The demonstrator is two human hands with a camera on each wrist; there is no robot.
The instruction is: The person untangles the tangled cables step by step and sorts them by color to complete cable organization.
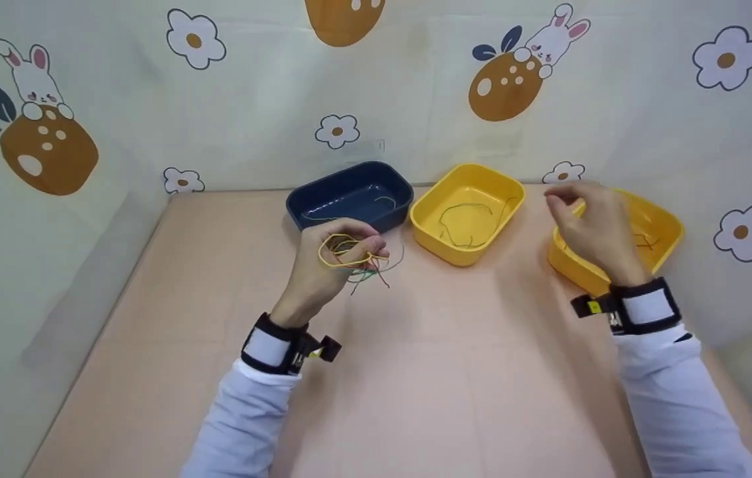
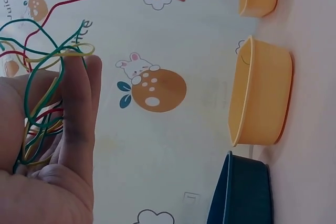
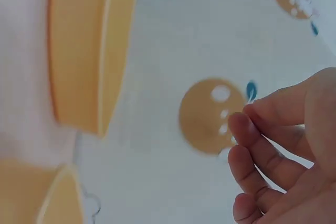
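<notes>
My left hand [image 1: 314, 279] holds a tangled bunch of thin yellow, green and red wires [image 1: 330, 265], in front of the dark blue bin [image 1: 339, 199]. In the left wrist view, loops of green wire [image 2: 27, 93] stick out past the fingers, and part of the bunch is hidden in the palm. Over the right yellow bin [image 1: 571, 267] hovers my right hand [image 1: 598, 226]. Its fingers are loosely bent, thumb and fingertips close together, with nothing visible between them in the right wrist view. Short red wires [image 1: 646, 244] lie in that bin.
The middle yellow bin [image 1: 445, 253] stands between the other two and contains thin greenish wires [image 1: 465, 205]. A thin wire [image 1: 385, 199] lies in the blue bin. Behind the bins rises a patterned wall [image 1: 249, 119] at the back edge of the pinkish table [image 1: 402, 398].
</notes>
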